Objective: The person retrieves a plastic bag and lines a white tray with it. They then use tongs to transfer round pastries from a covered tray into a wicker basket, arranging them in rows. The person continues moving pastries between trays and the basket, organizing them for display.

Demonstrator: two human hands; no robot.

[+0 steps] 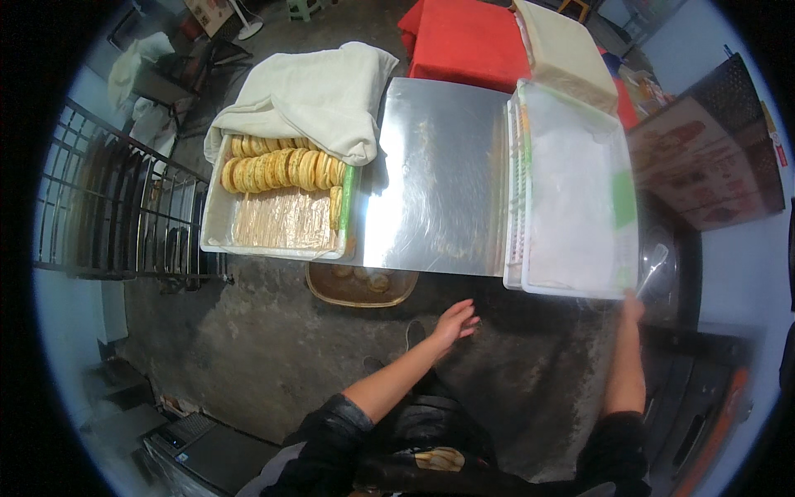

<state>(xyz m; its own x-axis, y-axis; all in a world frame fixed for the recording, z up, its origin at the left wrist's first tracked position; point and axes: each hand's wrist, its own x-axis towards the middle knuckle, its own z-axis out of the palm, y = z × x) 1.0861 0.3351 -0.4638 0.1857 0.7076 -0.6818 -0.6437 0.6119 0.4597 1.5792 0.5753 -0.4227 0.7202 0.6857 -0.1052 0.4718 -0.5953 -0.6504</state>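
My left hand (455, 323) hangs above the floor in front of the table, its fingers apart and slightly bent, with nothing in it. At the near right corner of a white plastic tray (542, 288), my right hand (633, 308) is closed at the lower end of a pale, shiny utensil (655, 263). Its exact kind is unclear. A white sheet (575, 182) covers the tray's inside. To the left, rows of round yellow flatbreads (281, 170) stand on edge in a white crate (273, 251), partly under a cream cloth (310, 91).
A shiny metal tabletop (439, 182) lies between crate and tray. Red cloth (468, 41) covers something behind it. Below the table sits a brown basin (364, 300) with round pieces inside. A metal rack (124, 199) stands left; a dark appliance (687, 406) stands at right.
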